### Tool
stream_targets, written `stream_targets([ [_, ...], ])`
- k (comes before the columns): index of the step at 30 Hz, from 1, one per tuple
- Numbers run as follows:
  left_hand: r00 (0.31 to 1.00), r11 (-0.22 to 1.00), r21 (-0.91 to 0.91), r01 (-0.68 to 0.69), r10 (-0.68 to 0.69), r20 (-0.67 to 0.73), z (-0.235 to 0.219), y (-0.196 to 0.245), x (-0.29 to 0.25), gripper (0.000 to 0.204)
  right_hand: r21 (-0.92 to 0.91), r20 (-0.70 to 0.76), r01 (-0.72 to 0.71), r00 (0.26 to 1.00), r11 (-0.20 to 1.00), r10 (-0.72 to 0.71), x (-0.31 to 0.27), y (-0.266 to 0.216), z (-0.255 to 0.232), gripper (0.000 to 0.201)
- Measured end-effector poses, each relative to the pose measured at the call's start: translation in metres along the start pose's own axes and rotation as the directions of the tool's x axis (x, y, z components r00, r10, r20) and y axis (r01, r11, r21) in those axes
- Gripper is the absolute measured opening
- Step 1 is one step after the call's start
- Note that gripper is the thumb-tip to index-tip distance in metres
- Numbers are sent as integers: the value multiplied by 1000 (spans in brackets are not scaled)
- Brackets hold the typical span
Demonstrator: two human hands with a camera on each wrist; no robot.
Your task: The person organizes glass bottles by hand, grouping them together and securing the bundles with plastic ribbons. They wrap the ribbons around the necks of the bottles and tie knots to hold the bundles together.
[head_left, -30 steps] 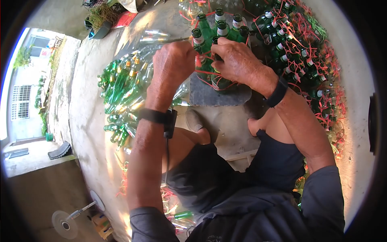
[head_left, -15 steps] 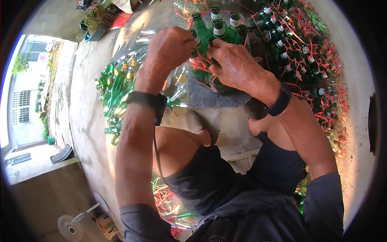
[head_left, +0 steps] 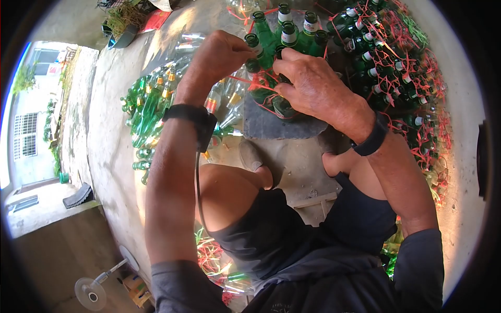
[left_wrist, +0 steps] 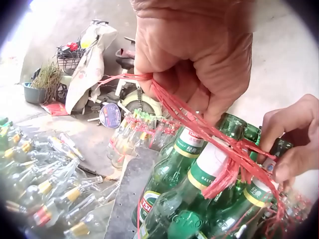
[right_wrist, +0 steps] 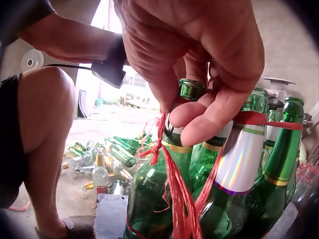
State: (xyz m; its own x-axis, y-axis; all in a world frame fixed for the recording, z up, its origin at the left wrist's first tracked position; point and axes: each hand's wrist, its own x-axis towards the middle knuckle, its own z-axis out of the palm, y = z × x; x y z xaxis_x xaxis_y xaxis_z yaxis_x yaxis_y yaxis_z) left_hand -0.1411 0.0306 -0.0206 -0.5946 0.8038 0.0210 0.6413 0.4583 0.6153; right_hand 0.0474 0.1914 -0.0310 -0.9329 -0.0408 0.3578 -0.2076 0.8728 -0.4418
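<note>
Several green bottles (head_left: 265, 32) stand bunched upright on a dark slab (head_left: 284, 128), with red plastic string (left_wrist: 199, 129) round their necks. In the left wrist view my left hand (left_wrist: 199, 55) has its fingers curled round the string, which runs taut from it across the bottle necks to a tangle (left_wrist: 224, 174). My right hand (right_wrist: 199, 59) pinches the string beside a bottle neck, where a small knot shows in the right wrist view. The lower loops of string lie round the bottle bodies.
Clear and green bottles (head_left: 151, 104) lie in a heap on the floor at the left. Many string-tied bottles (head_left: 370, 68) are packed at the right. A planter (head_left: 124, 37) is at the back left, a white fan (head_left: 91, 293) at the lower left.
My left hand has moved a little left and up, away from the right hand. The right hand has shifted slightly; its fingers remain at the bottle necks.
</note>
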Motion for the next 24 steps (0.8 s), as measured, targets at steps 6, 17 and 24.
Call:
stream_targets([
  [6, 989, 986, -158, 49, -71, -133, 14, -8, -20, 19, 56, 4, 12, 1000, 998, -12, 0, 9, 5, 22],
  [17, 943, 848, -514, 128, -265, -203, 35, -2, -51, 26, 28, -12, 44, 999, 999, -44, -1, 10, 2, 15],
  [24, 877, 620, -750, 231, -466, -116, 53, 15, -71, 33, 93, -7, 60, 998, 994, -59, -5, 20, -2, 20],
])
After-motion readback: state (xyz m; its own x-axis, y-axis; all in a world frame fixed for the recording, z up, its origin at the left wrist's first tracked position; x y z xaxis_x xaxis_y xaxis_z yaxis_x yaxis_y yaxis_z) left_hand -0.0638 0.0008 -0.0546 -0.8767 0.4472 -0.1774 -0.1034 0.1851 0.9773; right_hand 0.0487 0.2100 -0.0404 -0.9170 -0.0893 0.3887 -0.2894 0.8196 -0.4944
